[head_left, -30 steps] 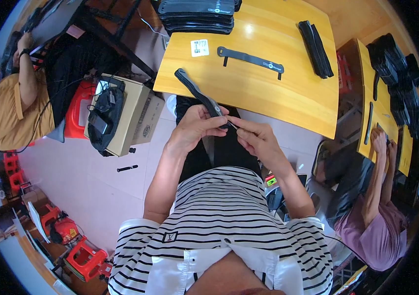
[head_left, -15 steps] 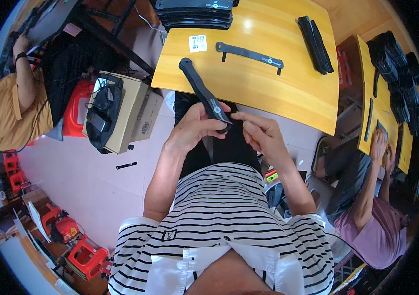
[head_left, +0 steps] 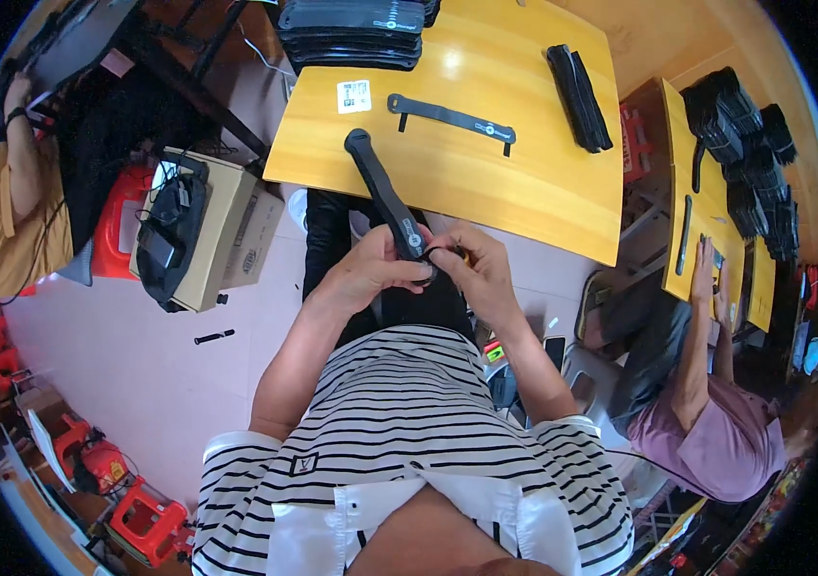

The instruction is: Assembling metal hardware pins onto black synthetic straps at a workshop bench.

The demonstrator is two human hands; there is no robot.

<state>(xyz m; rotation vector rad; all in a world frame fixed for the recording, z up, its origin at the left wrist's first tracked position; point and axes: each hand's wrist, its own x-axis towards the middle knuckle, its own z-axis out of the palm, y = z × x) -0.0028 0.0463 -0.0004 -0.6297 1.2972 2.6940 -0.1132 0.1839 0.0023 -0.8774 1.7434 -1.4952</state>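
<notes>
I hold a long black strap-like piece (head_left: 382,190) over my lap; its far end lies over the near edge of the yellow wooden table (head_left: 524,182). My left hand (head_left: 378,269) grips its near end from the left. My right hand (head_left: 478,269) pinches the same end from the right, fingertips meeting my left hand's. A small orange bit shows at my right fingertips. Another flat black strap (head_left: 451,119) lies on the tabletop beyond, next to a white label (head_left: 354,96).
Stacks of black pieces (head_left: 351,27) sit at the table's far edge and a black bundle (head_left: 579,84) at its right. A cardboard box (head_left: 205,230) with black gear stands on the floor at left. One person sits at far left, another (head_left: 706,403) works at a right-hand table.
The strap's far end has swung up and away onto the table edge, now pointing more steeply. Both hands stay together on its near end, shifted slightly right.
</notes>
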